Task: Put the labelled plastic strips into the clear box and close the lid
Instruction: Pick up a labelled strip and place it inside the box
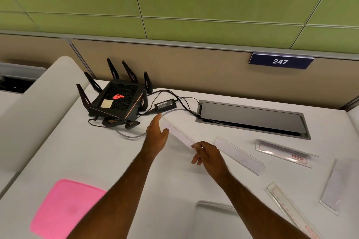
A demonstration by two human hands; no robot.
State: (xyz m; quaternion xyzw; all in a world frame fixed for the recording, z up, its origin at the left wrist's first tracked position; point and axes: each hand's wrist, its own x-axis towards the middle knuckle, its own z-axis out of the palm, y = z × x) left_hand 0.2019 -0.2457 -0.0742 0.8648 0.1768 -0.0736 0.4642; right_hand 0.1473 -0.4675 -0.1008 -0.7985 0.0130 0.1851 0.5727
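A long clear labelled strip (179, 134) lies slanted at the desk's middle, held between both hands. My left hand (156, 135) touches its far end with fingers extended; my right hand (206, 153) pinches its near end. Several more strips lie to the right: one (240, 154) beside my right hand, one with a red label (284, 153), one (333, 185) near the right edge and one (291, 209) at the lower right. The clear box (215, 204) shows only as a rim at the bottom, between my forearms. A pink lid (65, 209) rests flat at the lower left.
A black router with antennas (116, 99) stands at the back left, its power brick (165, 104) and cables trailing across the white desk (108, 157). A grey cable hatch (252, 118) is set into the desk at the back right, below a partition sign reading 247 (280, 61).
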